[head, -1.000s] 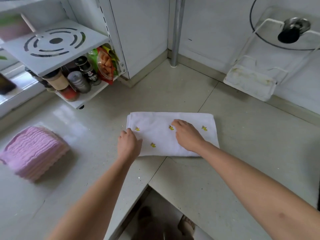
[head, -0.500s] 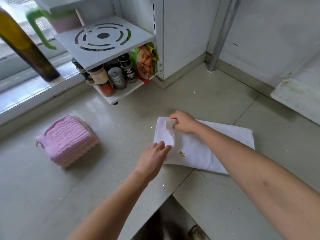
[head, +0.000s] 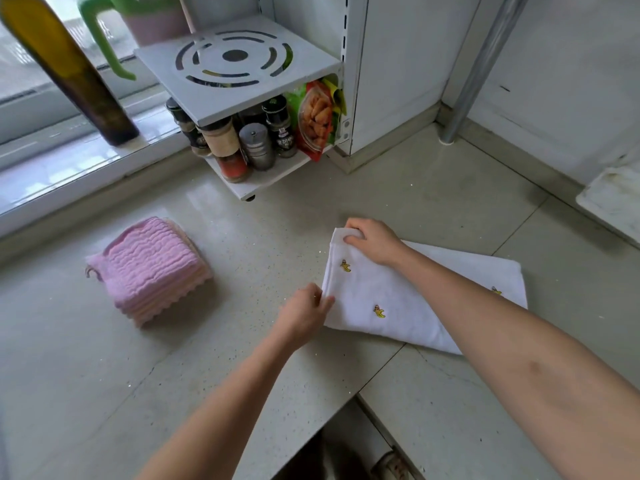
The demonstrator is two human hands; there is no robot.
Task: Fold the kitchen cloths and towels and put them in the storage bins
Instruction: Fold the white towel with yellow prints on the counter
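Note:
A white towel (head: 377, 289) with small yellow banana prints lies folded into a long strip on the pale counter (head: 242, 341). My right hand (head: 372, 239) pinches its far left corner. At the near left corner, my left hand (head: 304, 315) pinches the towel's edge. A stack of folded pink cloths (head: 150, 268) sits on the counter to the left, apart from both hands.
A white corner rack (head: 235, 67) holds spice jars (head: 239, 147) and a snack bag (head: 317, 117) behind the towel. A dark oil bottle (head: 69, 71) stands on the window sill. A metal pole (head: 474, 67) rises at the back right, and a white tray (head: 613, 202) sits at the right edge.
Both hands left the towel's top face and went to its left end, where each now pinches a corner. The view swung left and down, bringing the pink stack closer to centre.

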